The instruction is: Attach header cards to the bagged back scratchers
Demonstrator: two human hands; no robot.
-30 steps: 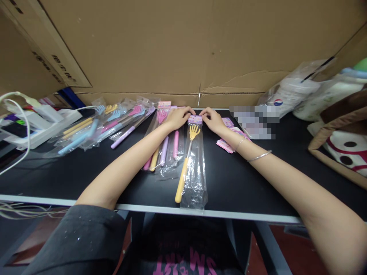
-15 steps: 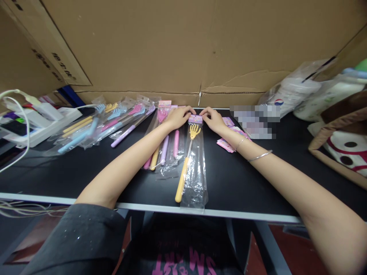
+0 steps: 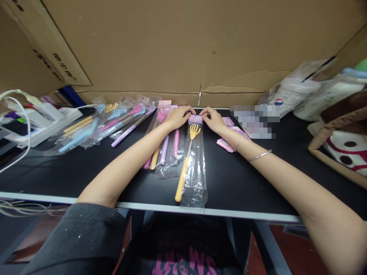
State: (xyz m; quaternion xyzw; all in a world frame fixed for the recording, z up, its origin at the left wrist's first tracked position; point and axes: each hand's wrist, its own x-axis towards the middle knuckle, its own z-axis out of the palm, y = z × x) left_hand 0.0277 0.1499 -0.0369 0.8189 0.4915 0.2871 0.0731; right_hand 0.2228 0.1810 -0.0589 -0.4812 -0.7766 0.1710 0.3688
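A yellow back scratcher (image 3: pixel 182 179) lies in a clear plastic bag (image 3: pixel 197 183) in front of me, its claw end away from me and its handle toward the table edge. Over the bag's far end sits a purple and pink header card (image 3: pixel 195 119). My left hand (image 3: pixel 179 117) pinches the card's left upper corner with bent fingers. At the right upper corner, my right hand (image 3: pixel 213 120) does the same. Under and beside my left hand lie several bagged back scratchers (image 3: pixel 164 150) in pink, yellow and purple. Loose printed cards (image 3: pixel 226 144) lie below my right wrist.
More bagged back scratchers (image 3: pixel 123 135) lie at the left, near a white power strip (image 3: pixel 54 124) with cables. At the right are a bagged drink cup (image 3: pixel 295 93) and a brown-handled bag (image 3: pixel 346 147). A cardboard wall (image 3: pixel 177 46) rises behind the black table (image 3: pixel 241 187).
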